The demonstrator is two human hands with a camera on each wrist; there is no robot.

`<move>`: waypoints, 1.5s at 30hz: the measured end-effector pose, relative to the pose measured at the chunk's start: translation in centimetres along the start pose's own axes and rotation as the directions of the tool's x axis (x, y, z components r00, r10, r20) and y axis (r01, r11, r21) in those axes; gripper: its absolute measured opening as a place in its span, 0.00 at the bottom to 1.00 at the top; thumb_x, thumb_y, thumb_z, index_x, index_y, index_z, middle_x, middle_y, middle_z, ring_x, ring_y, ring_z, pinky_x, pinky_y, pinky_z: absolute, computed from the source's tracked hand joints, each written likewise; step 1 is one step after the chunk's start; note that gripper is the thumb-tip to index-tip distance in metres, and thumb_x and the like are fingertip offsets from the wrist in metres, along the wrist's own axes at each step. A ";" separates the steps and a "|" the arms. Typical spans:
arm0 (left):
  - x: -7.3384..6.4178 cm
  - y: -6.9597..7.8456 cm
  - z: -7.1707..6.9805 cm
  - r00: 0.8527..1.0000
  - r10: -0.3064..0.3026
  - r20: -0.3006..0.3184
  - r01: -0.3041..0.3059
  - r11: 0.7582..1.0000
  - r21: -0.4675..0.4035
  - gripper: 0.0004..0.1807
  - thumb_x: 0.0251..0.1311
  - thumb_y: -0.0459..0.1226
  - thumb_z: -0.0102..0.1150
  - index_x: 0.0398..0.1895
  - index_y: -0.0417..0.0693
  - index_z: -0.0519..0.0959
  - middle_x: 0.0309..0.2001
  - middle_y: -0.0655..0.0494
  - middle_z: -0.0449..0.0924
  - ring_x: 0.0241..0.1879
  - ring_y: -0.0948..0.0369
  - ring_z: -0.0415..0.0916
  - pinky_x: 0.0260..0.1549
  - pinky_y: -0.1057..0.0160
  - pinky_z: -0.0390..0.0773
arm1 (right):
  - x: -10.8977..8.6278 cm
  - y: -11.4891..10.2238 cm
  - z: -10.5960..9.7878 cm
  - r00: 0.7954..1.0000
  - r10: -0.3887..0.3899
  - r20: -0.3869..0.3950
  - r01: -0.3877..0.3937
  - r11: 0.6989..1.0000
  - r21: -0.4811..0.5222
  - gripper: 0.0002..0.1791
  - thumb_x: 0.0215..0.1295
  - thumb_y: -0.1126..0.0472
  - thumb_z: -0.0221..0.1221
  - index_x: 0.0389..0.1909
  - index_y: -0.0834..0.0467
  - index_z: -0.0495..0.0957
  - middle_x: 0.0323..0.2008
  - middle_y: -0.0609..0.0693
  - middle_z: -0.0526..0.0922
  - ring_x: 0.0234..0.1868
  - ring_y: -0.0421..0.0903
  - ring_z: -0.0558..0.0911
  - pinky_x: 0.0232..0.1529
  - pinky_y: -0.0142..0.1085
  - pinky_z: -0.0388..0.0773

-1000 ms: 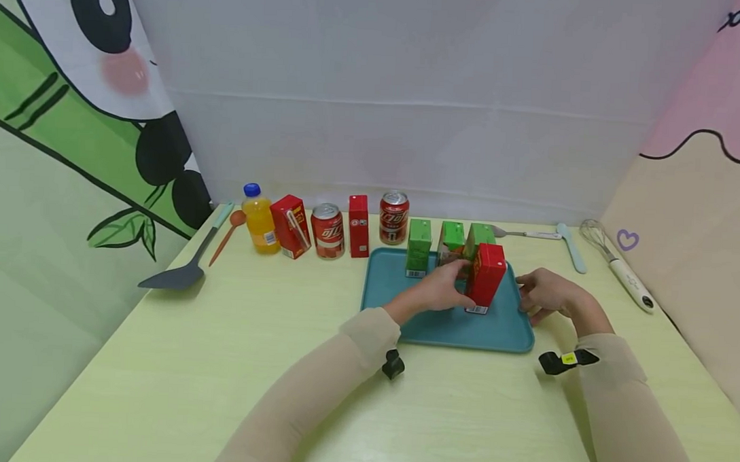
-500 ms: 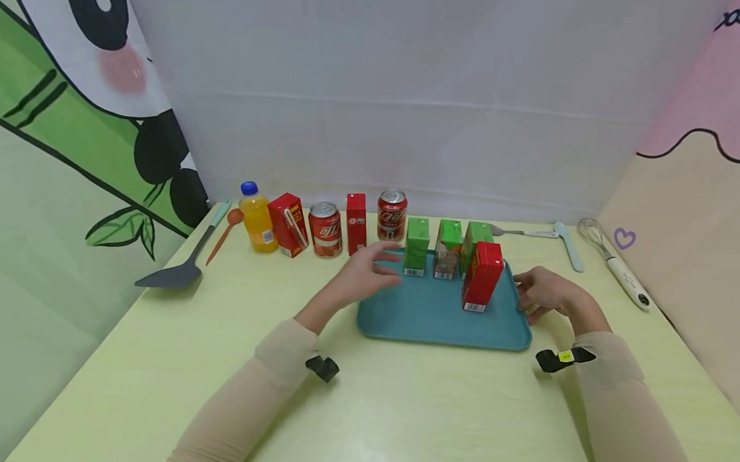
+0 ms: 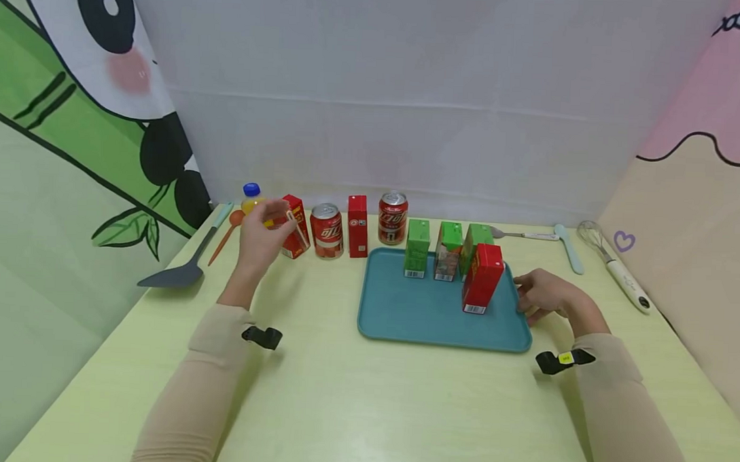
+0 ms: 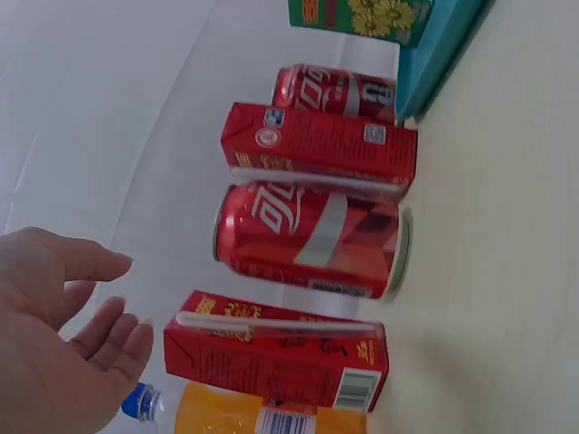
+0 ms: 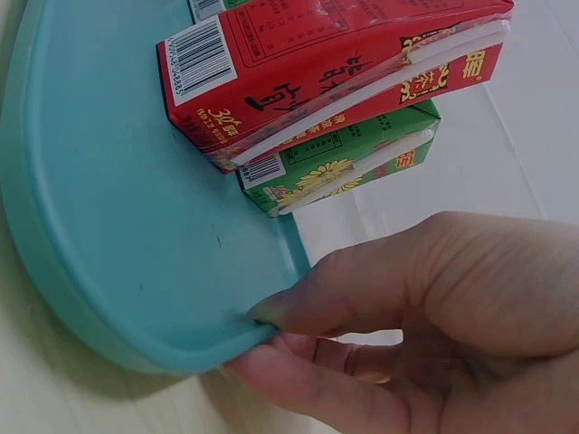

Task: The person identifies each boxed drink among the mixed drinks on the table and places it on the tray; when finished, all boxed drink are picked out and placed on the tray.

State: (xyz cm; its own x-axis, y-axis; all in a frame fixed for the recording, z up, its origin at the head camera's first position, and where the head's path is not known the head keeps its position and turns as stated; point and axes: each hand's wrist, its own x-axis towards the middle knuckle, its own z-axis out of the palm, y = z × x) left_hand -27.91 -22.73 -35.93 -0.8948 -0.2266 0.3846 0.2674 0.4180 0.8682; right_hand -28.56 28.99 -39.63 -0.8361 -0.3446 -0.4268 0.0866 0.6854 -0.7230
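The teal tray (image 3: 403,320) sits right of centre, pinched by the right hand (image 3: 546,295). The left hand (image 3: 258,241), fingers loose and empty, has moved near the centre-left red carton (image 4: 276,353), leaving the tray's red carton (image 3: 483,279) standing, apparently placed.

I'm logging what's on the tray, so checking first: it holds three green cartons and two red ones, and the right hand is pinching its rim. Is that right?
Not quite: only one red carton stands on the tray, not two, as the head view shows. The three green cartons and the right hand pinching the rim are as you say.
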 end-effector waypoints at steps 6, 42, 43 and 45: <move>0.7 -2.5 0.2 0.987 0.050 -0.153 -0.042 0.997 0.057 0.21 0.65 0.32 0.64 0.60 0.38 0.73 0.56 0.45 0.77 0.57 0.52 0.74 0.54 0.56 0.78 | -0.1 0.0 0.0 1.000 0.000 -0.010 0.000 1.000 0.007 0.41 0.60 0.76 0.58 0.71 0.81 0.49 0.51 0.69 0.71 0.44 0.53 0.79 0.38 0.47 0.86; 1.0 -6.3 1.1 0.973 -0.224 -0.058 0.228 0.969 0.094 0.30 0.65 0.44 0.66 0.65 0.38 0.73 0.60 0.41 0.78 0.59 0.47 0.75 0.59 0.52 0.75 | 0.2 0.2 -0.1 1.000 0.002 -0.004 -0.002 1.000 0.010 0.41 0.61 0.75 0.59 0.71 0.80 0.49 0.49 0.66 0.70 0.43 0.53 0.78 0.39 0.46 0.86; 1.0 -6.3 1.0 0.972 -0.226 -0.060 0.231 0.969 0.093 0.29 0.65 0.44 0.66 0.64 0.38 0.75 0.59 0.41 0.79 0.58 0.47 0.76 0.59 0.52 0.76 | 0.2 0.2 0.0 1.000 0.003 -0.004 -0.003 1.000 0.010 0.41 0.61 0.75 0.59 0.71 0.80 0.49 0.49 0.66 0.70 0.44 0.53 0.78 0.39 0.46 0.86; 1.0 -6.2 1.0 0.972 -0.224 -0.065 0.230 0.968 0.098 0.27 0.65 0.43 0.66 0.63 0.38 0.76 0.57 0.41 0.80 0.57 0.47 0.77 0.58 0.52 0.76 | 0.2 0.3 0.0 1.000 0.006 -0.005 -0.006 1.000 0.013 0.41 0.61 0.75 0.59 0.71 0.80 0.49 0.49 0.66 0.70 0.44 0.53 0.78 0.39 0.46 0.86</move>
State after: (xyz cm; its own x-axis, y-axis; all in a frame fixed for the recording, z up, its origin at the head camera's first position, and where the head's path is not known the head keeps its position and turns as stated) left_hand -30.83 -24.63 -41.24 -0.9069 -0.3712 0.1994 0.0181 0.4385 0.8986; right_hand -28.72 29.09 -39.92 -0.8383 -0.3369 -0.4286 0.0988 0.6792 -0.7273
